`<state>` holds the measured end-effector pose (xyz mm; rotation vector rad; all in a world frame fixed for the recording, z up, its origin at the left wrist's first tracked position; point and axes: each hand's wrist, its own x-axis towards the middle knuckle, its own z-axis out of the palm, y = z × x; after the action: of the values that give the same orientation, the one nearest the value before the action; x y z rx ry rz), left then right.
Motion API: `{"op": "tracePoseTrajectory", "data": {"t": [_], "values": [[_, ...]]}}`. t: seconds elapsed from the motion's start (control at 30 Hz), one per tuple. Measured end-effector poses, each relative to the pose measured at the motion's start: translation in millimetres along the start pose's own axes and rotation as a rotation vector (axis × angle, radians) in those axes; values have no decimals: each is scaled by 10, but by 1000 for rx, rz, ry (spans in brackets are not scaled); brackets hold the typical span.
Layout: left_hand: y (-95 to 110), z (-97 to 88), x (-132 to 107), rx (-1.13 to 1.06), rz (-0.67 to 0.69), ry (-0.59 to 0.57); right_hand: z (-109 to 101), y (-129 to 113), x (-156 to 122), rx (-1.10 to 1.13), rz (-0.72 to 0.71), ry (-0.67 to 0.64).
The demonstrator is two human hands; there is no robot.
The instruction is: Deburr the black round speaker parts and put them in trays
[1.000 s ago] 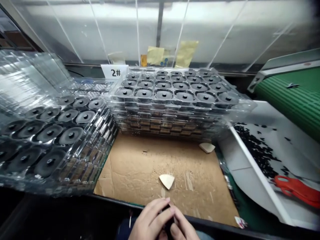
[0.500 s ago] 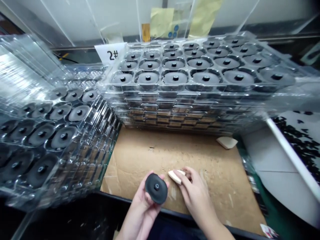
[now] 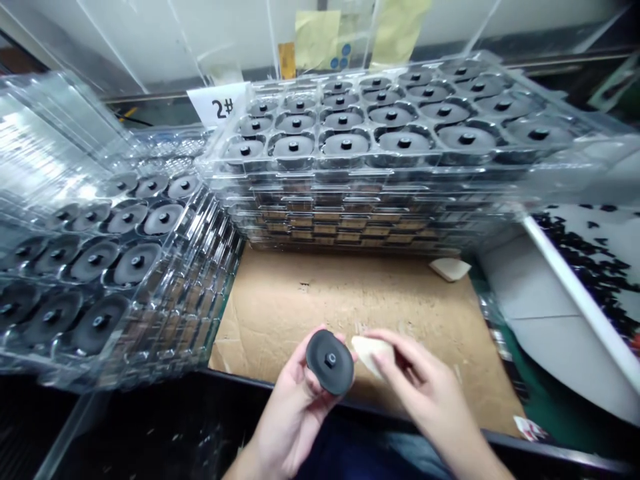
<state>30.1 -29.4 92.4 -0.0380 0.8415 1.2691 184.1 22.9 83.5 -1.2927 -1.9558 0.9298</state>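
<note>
My left hand [image 3: 293, 407] is closed round a round black disc [image 3: 330, 362] with a small centre stud, held up just above the front edge of the cardboard sheet [image 3: 310, 300]. Right beside the disc, my right hand [image 3: 420, 387] pinches a cream wedge-shaped piece [image 3: 367, 350], whose tip almost touches the disc's rim. A second cream wedge [image 3: 450, 268] lies on the cardboard at the back right.
A tall stack of clear trays [image 3: 390, 173] filled with black discs stands behind the cardboard. Another stack [image 3: 100, 267] sits at the left. A "2#" label [image 3: 220, 105] stands at the back. A white sheet with black scraps [image 3: 595, 260] lies to the right.
My right hand has lifted the cream wedge off the cardboard and brought it beside the disc. My left hand has raised the disc slightly to the right.
</note>
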Motion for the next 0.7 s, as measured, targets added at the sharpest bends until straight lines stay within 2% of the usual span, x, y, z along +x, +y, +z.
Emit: {"op": "tracePoseTrajectory", "data": {"t": [0.07,0.13,0.2,0.23,0.3,0.33,0.4,0.47,0.53,0.6,0.63,0.7], "values": [[-23,40,-31,38,15,-10,-109,-256,56,43,-56,55],[-37,58,-81,67,-6,-20,-160,-499,70,113,-205,28],[-33,56,-138,77,-42,11,-166,-664,55,162,-287,-119],[-28,54,-163,81,-46,54,-159,-713,46,167,-274,-206],[-21,60,-206,96,-21,105,-133,-764,34,136,-214,-301],[-19,68,-224,107,-3,104,-118,-776,29,114,-211,-260],[-14,91,-257,96,8,39,-106,-787,4,105,-289,-86],[3,108,-294,59,-14,-15,-150,-781,-57,155,-379,-29],[24,112,-334,36,-49,-13,-258,-752,-148,176,-387,-164],[28,117,-370,34,-86,5,-384,-712,-232,100,-323,-280],[19,126,-384,35,-99,3,-434,-698,-258,33,-295,-275],[-11,165,-405,47,-104,-2,-484,-695,-259,-115,-305,-185]]}}
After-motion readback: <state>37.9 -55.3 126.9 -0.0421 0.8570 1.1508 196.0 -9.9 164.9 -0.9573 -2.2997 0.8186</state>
